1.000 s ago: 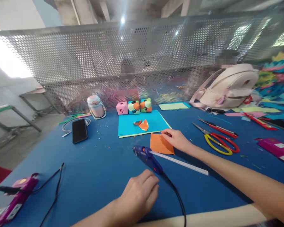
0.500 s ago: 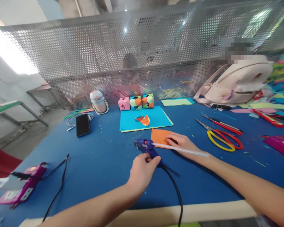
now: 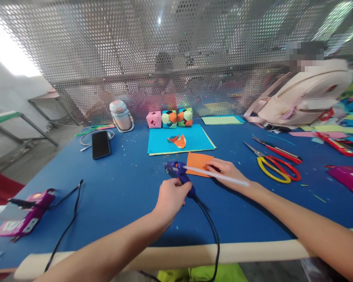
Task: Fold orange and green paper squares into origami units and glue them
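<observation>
My left hand (image 3: 170,199) is wrapped round the handle of a dark blue glue gun (image 3: 176,169), its nozzle toward the left. A long clear glue stick (image 3: 217,176) sticks out of its back and passes over my right wrist. My right hand (image 3: 225,170) has its fingers pinched at the right edge of a square of orange paper (image 3: 197,161), which lies on the blue table. Beyond them, folded orange paper pieces (image 3: 180,141) rest on a blue sheet (image 3: 160,140). The right fingertips are partly hidden.
Scissors (image 3: 272,168) and a red cutter knife (image 3: 278,150) lie right. A phone (image 3: 100,145) and a bottle (image 3: 122,116) are at left. Folded paper cubes (image 3: 169,118) line the back by a perforated metal screen (image 3: 129,58). A black cord (image 3: 213,227) hangs over the front edge.
My view has tilted slightly down, so the table appears higher. The glue gun has shifted a little left of the orange paper. My right hand stays at the paper's edge.
</observation>
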Tool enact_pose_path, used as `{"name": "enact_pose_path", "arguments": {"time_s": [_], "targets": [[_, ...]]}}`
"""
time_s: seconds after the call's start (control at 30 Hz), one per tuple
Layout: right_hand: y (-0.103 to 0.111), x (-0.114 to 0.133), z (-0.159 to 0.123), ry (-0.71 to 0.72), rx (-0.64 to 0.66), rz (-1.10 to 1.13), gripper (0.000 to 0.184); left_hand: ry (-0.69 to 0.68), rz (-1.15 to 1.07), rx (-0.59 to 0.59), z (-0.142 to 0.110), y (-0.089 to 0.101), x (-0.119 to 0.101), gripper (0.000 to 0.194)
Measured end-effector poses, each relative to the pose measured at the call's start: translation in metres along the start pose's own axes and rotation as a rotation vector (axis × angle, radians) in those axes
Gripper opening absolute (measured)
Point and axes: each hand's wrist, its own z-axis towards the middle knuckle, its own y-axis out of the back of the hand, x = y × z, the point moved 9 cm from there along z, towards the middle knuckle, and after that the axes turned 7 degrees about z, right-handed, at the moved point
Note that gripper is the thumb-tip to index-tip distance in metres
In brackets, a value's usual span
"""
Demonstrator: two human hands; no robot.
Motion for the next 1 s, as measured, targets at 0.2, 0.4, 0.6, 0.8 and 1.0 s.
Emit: {"name": "enact_pose_path", "arguments": {"time_s": [0.2, 0.4, 0.6, 0.8, 1.0], "targets": [[0.004, -0.004, 0.002, -0.032, 0.007, -0.031, 0.021, 0.083, -0.082, 0.027, 0.003, 0.026, 0.01, 0.019], [0.01, -0.031, 0.01, -0.141, 0.017, -0.132, 0.022, 0.052, -0.124, -0.119, 0.013, 0.097, 0.021, 0.023], [0.006, -0.049, 0.012, -0.216, 0.087, -0.209, 0.034, 0.135, -0.07, -0.195, 0.039, 0.152, 0.053, 0.024], [0.001, -0.046, 0.012, -0.237, 0.137, -0.192, 0.03, 0.137, -0.04, -0.2, 0.054, 0.168, 0.07, 0.025], [-0.003, -0.043, 0.01, -0.257, 0.141, -0.252, 0.044, 0.085, 0.296, -0.198, 0.046, 0.167, 0.058, 0.031]]}}
